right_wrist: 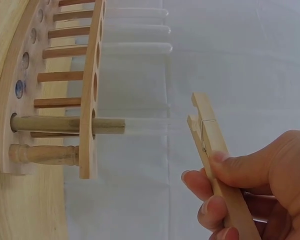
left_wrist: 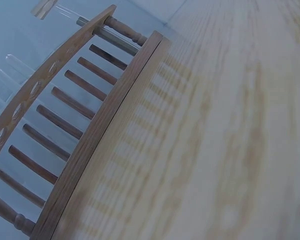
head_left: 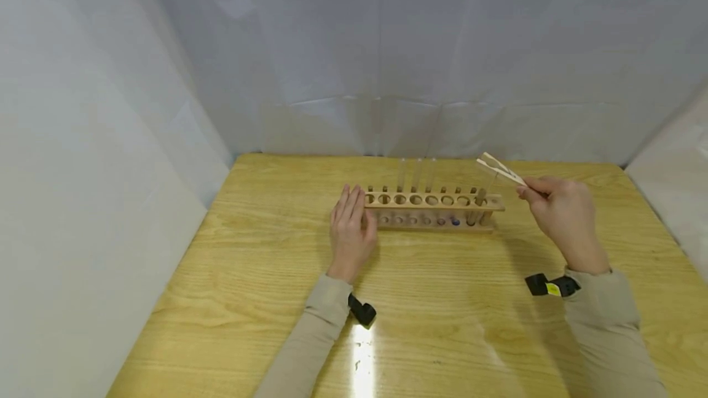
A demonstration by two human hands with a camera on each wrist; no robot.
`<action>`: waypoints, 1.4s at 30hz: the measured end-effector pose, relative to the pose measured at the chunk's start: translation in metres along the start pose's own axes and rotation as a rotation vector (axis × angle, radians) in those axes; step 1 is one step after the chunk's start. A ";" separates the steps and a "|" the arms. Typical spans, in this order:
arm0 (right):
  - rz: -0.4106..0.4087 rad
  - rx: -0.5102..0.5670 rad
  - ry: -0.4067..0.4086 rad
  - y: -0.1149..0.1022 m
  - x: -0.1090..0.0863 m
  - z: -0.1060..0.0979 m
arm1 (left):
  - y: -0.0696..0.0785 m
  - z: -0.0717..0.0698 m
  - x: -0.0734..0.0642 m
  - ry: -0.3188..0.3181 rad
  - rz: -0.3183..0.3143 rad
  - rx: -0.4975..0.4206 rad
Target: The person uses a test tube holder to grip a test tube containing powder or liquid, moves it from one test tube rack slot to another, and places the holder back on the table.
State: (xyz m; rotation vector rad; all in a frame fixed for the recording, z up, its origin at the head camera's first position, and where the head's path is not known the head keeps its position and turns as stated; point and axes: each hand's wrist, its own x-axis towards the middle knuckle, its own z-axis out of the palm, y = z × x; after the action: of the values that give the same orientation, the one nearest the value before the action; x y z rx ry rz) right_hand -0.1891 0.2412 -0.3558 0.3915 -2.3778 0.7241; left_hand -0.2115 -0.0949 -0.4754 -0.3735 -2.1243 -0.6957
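Note:
My right hand [head_left: 564, 217] pinches a wooden test tube clamp [right_wrist: 215, 165] between thumb and fingers; its spring and parted tips show in the right wrist view. The tips point at the upper end of a glass test tube [right_wrist: 107, 125], which stands in the end hole of a wooden test tube rack [head_left: 423, 200]. Olive-brown contents fill the tube's lower part, and the glass above is clear. At the rack's other end, my left hand [head_left: 350, 232] grips it, fingers over the top board and thumb at the front. The left wrist view shows the rack [left_wrist: 105, 107] without the hand.
Three clear test tubes [right_wrist: 140, 48] sit upside down on pegs along the rack's back. A blue mark [right_wrist: 19, 89] shows in one lower hole. Behind the wooden table [head_left: 265, 300] hangs a pale sheet [head_left: 354, 48], with another at the left.

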 end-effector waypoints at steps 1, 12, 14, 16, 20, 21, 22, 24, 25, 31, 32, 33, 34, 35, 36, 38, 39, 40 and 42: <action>-0.002 0.004 0.002 0.000 0.001 0.000 | 0.000 0.000 0.000 0.002 0.001 0.001; 0.036 -0.004 -0.036 0.000 0.001 -0.002 | -0.002 0.001 0.000 0.010 0.009 0.005; 0.042 -0.006 -0.043 0.000 0.001 -0.003 | -0.002 0.001 0.000 0.011 0.009 0.005; 0.044 -0.009 -0.047 0.000 0.000 -0.003 | -0.002 0.000 0.000 0.010 0.007 0.006; 0.049 -0.011 -0.051 0.001 0.000 -0.003 | -0.002 0.000 0.000 0.016 0.012 0.005; 0.054 -0.011 -0.054 0.001 0.000 -0.003 | -0.002 0.000 0.000 0.018 0.014 0.004; 0.058 -0.009 -0.056 0.002 0.000 -0.003 | -0.002 0.000 0.000 0.020 0.016 0.004; 0.066 -0.011 -0.061 0.002 0.000 -0.002 | -0.002 0.000 0.001 0.020 0.019 0.002; 0.069 -0.012 -0.064 0.002 0.000 -0.002 | -0.002 0.000 0.001 0.019 0.019 0.005; 0.079 -0.032 -0.085 0.005 0.000 0.000 | -0.002 0.001 0.001 0.010 0.016 0.018; 0.085 -0.035 -0.091 0.005 -0.001 0.000 | -0.002 0.001 0.000 0.011 0.017 0.017; 0.093 -0.035 -0.099 0.005 -0.001 0.000 | -0.002 0.001 0.000 0.012 0.018 0.017; 0.098 -0.038 -0.105 0.006 -0.001 0.001 | -0.002 0.002 0.000 0.014 0.020 0.017; 0.105 -0.043 -0.110 0.006 -0.001 0.001 | -0.002 0.002 0.000 0.015 0.021 0.016; 0.111 -0.044 -0.114 0.007 -0.002 0.002 | -0.002 0.002 0.000 0.016 0.022 0.015; 0.117 -0.046 -0.123 0.008 -0.002 0.003 | -0.001 0.002 0.000 0.015 0.021 0.013; 0.122 -0.045 -0.127 0.008 -0.003 0.004 | -0.001 0.002 0.000 0.012 0.018 0.014; 0.123 -0.044 -0.130 0.009 -0.004 0.004 | -0.001 0.001 0.000 0.009 0.016 0.014; 0.137 -0.026 -0.141 0.010 -0.006 0.005 | -0.001 0.000 0.000 0.002 0.011 0.013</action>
State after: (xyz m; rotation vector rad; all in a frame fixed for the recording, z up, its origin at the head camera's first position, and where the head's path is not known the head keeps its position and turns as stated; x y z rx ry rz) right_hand -0.1913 0.2465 -0.3665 0.2788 -2.5644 0.7482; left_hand -0.2122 -0.0954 -0.4759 -0.3763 -2.1222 -0.6753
